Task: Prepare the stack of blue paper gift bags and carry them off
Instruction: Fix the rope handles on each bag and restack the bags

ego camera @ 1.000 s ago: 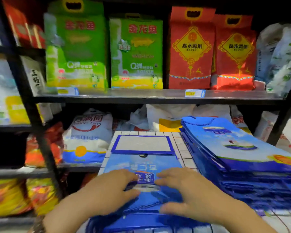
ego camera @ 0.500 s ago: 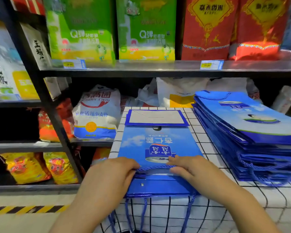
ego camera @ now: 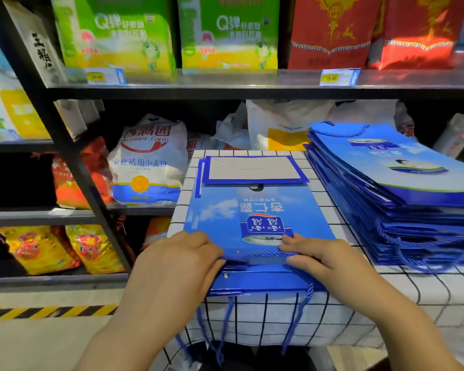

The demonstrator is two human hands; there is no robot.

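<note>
A flattened blue paper gift bag [ego camera: 252, 210] lies on the grid-patterned tablecloth [ego camera: 418, 293], its mouth toward me and its folded grey base at the far end. Its blue rope handles [ego camera: 298, 317] hang over the table's front edge. My left hand [ego camera: 177, 263] grips the bag's near left edge with curled fingers. My right hand [ego camera: 319, 261] pinches the top layer at the mouth, thumb below and fingers on top by the rope. To the right, a tall stack of blue gift bags [ego camera: 402, 188] lies flat, touched by neither hand.
Black metal shelving [ego camera: 225, 84] stands right behind and left of the table, loaded with green and red rice bags, a white flour sack [ego camera: 148, 162] and yellow packets. A yellow-black striped line [ego camera: 48, 311] marks the floor at left.
The flat bag has slid toward me, and its rope handles now hang over the table's front edge. Both hands have moved back to the bag's mouth.
</note>
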